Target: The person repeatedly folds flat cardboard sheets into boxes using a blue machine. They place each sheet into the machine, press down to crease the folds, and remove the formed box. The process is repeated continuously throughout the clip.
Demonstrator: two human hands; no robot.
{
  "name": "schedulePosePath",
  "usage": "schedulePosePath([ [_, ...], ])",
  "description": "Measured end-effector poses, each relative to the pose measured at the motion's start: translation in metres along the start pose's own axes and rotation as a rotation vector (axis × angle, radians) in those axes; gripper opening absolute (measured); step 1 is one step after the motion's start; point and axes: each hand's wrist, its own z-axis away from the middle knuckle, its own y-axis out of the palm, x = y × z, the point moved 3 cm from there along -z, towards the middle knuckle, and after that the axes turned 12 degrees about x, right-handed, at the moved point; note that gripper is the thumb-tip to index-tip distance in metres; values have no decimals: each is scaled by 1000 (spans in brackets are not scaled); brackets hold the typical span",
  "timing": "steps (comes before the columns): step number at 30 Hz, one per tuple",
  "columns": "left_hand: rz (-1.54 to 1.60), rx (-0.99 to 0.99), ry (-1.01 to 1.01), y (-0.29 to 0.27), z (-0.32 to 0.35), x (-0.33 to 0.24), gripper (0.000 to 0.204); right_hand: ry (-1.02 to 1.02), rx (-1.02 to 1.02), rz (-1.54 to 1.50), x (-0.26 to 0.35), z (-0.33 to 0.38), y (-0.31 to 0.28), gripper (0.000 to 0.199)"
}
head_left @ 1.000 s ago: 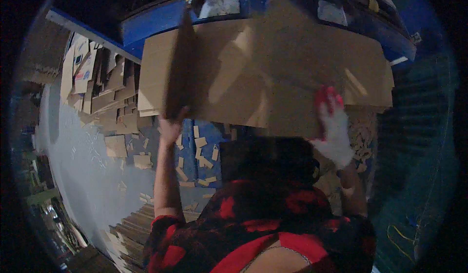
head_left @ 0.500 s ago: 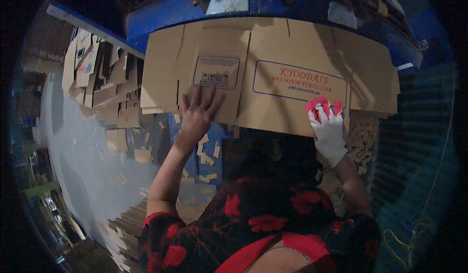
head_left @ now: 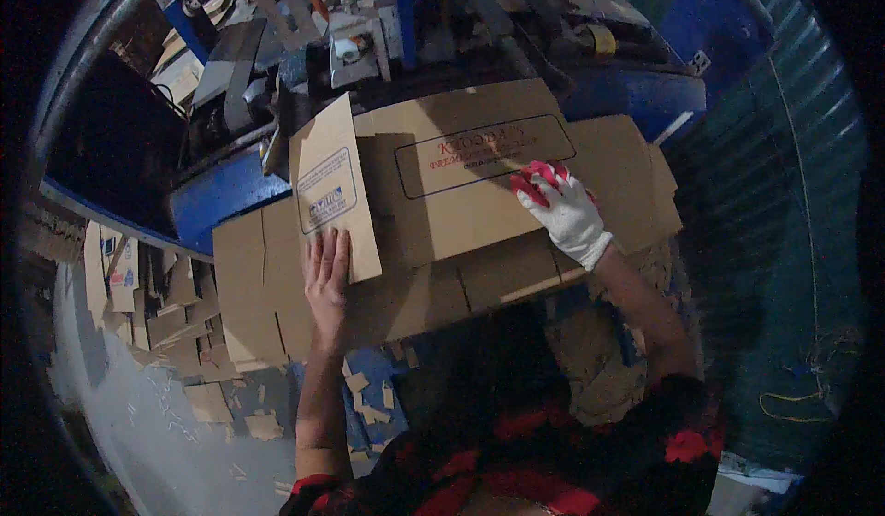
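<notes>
Bare left hand (head_left: 328, 281) and white-gloved, red-fingered right hand (head_left: 564, 212) placed on a brown, blue-framed printed cardboard sheet (head_left: 442, 216).
The left fingers are spread flat against the raised panel; the right fingers are half curled, and whether the edge is pinched cannot be told. Under uneven pressure, the sheet, above flat brown cardboard (head_left: 258, 304), could be skewed or creased against the blue metal machine (head_left: 221, 198).

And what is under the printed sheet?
Flat cardboard with slits shows beyond the sheet on its left, near and right sides. What lies under its middle is covered and can't be seen.
</notes>
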Motion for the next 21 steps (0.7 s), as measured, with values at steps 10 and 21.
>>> schedulePosePath([
  [10,-247,-72,-5,29,-151,89,52,0,277,-257,-74,-158,54,60],
  [21,108,136,8,39,-169,99,40,379,219,-439,-97,-131,58,39],
])
